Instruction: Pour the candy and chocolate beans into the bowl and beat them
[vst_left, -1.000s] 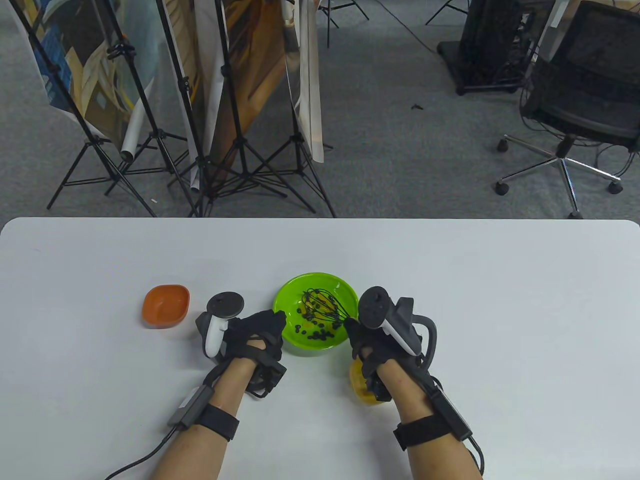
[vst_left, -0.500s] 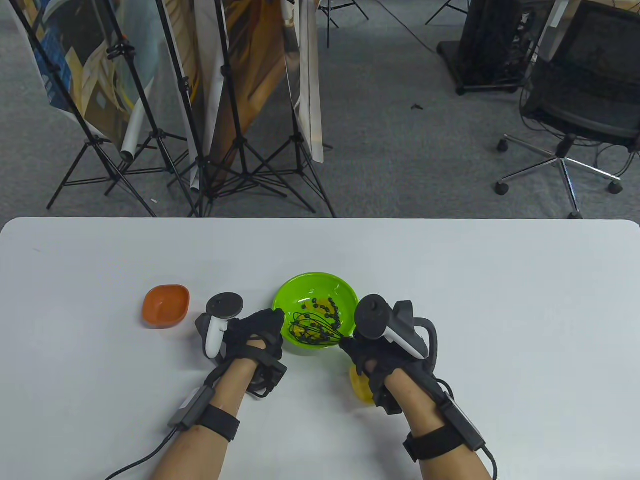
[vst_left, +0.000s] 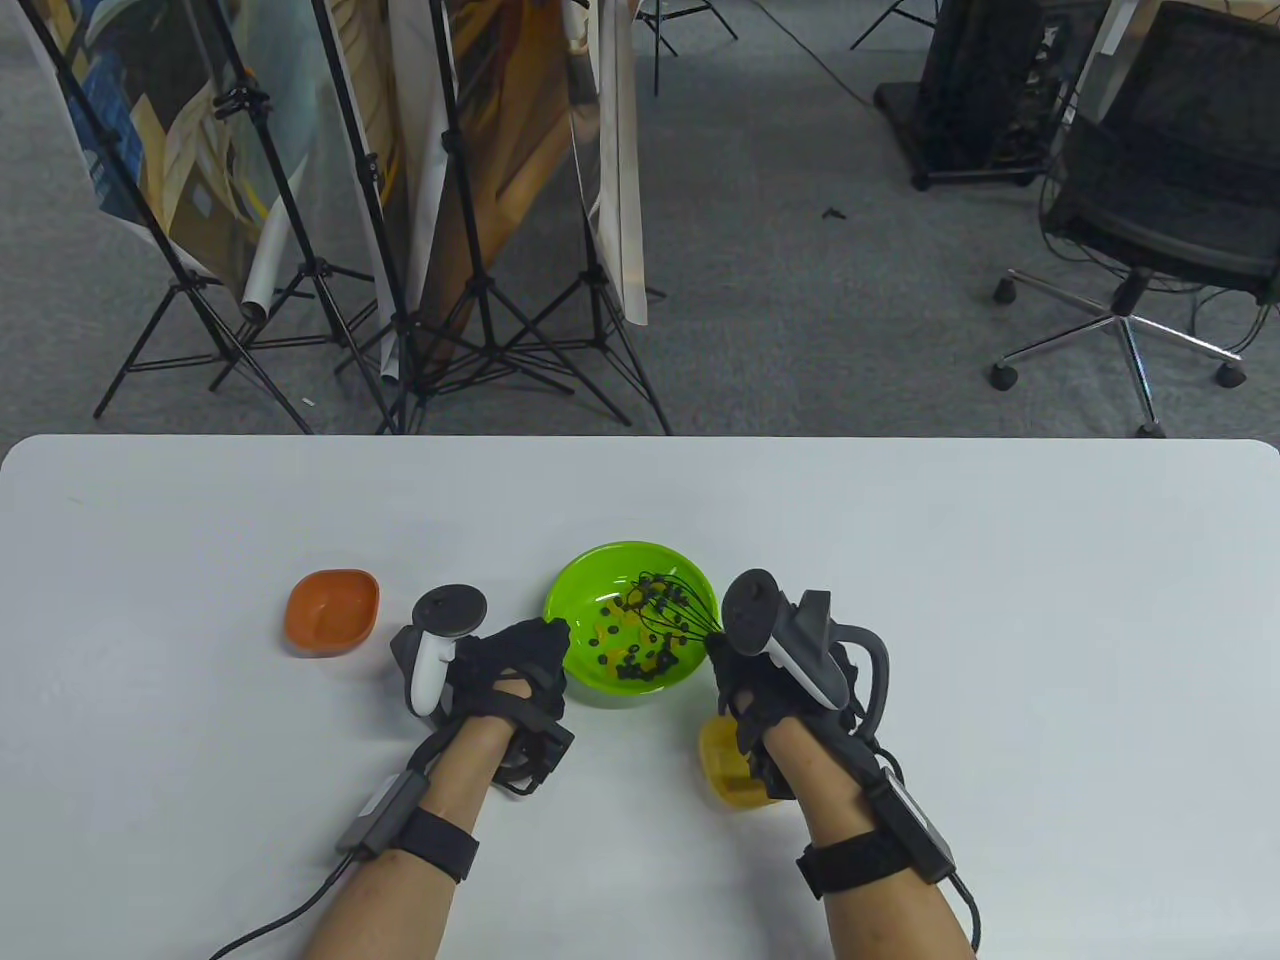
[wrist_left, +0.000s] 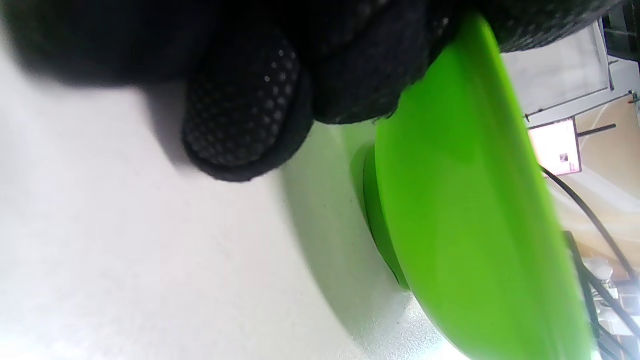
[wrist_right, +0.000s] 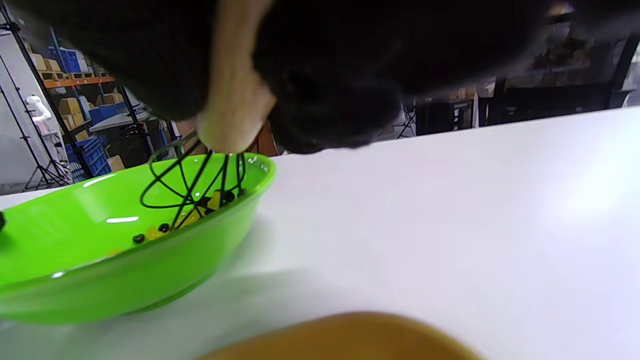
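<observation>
A green bowl (vst_left: 590, 572) stands at the table's middle with black chocolate beans (vst_left: 640, 672) and yellow candy (vst_left: 612, 630) in it. My left hand (vst_left: 545, 645) grips the bowl's left rim; in the left wrist view its gloved fingers (wrist_left: 245, 110) lie against the green bowl (wrist_left: 465, 200). My right hand (vst_left: 725, 665) holds a black wire whisk (vst_left: 668, 608) by its light wooden handle (wrist_right: 235, 115). The whisk's wires (wrist_right: 192, 187) dip into the right, far part of the bowl (wrist_right: 125, 270) among the beans.
An orange dish (vst_left: 332, 610) sits left of my left hand. A yellow dish (vst_left: 722, 768) lies partly under my right wrist, close to the bowl; the yellow dish's rim (wrist_right: 350, 335) fills the right wrist view's bottom. Tripods and an office chair stand beyond the table.
The whisk swept from the bowl's near left side to its far right side. My right hand shifted a little right and away. Beans moved toward the near side. The left hand stayed.
</observation>
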